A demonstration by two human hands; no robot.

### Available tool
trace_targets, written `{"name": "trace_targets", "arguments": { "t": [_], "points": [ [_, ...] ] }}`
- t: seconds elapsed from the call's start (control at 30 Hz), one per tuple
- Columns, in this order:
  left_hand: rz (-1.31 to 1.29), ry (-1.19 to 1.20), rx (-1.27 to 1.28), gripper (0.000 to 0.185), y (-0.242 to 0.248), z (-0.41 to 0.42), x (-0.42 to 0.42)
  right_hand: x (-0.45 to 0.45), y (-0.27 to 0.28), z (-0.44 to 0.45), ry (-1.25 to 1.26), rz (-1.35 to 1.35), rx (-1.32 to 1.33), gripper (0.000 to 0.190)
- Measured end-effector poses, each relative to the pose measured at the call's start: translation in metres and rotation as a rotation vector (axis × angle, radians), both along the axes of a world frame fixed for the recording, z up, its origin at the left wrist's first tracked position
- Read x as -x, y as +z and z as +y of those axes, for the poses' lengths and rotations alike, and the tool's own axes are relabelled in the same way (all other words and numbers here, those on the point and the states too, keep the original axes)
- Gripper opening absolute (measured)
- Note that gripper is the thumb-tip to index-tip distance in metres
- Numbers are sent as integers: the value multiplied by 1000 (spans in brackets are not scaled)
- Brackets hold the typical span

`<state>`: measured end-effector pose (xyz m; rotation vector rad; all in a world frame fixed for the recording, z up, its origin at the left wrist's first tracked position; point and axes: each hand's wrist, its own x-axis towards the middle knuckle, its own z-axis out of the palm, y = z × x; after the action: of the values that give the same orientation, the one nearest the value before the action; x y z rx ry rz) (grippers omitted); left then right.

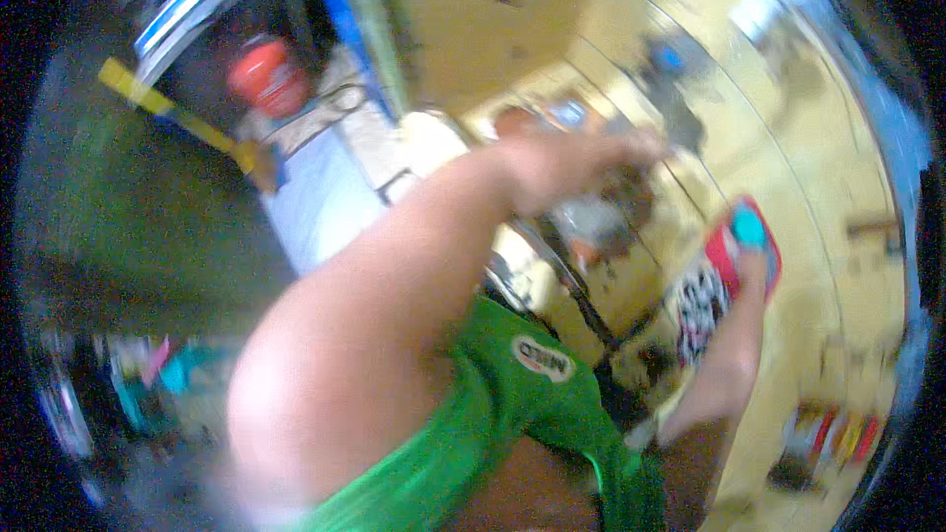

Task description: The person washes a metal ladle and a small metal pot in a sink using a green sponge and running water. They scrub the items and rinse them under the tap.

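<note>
Strong blur covers the view. My left arm crosses the middle, and my left hand (569, 166) is over a cluttered part of a yellow surface, near brown things and a pale, clear-looking item (587, 222). Whether its fingers hold anything cannot be made out. On the right, my right hand (750, 277) seems closed on a red and teal object (748, 225). Beside that object is a black-and-white patterned thing (701, 307); whether the two are joined is unclear.
A rounded red container (270, 77) stands at the upper left near a long yellow bar-like thing (177, 114). A pale blue-white panel (318, 185) lies left of my arm. Blurred small items, some red and yellow (835, 436), dot the yellow surface (783, 162) on the right.
</note>
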<state>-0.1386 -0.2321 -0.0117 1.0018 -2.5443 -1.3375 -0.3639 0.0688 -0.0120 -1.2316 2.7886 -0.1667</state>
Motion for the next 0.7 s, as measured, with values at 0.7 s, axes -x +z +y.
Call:
{"name": "trace_targets", "arguments": {
  "t": [0.7],
  "points": [
    [-37,279,1,33,-67,29,109,1,62,8,-162,507,487,24]
  ]
}}
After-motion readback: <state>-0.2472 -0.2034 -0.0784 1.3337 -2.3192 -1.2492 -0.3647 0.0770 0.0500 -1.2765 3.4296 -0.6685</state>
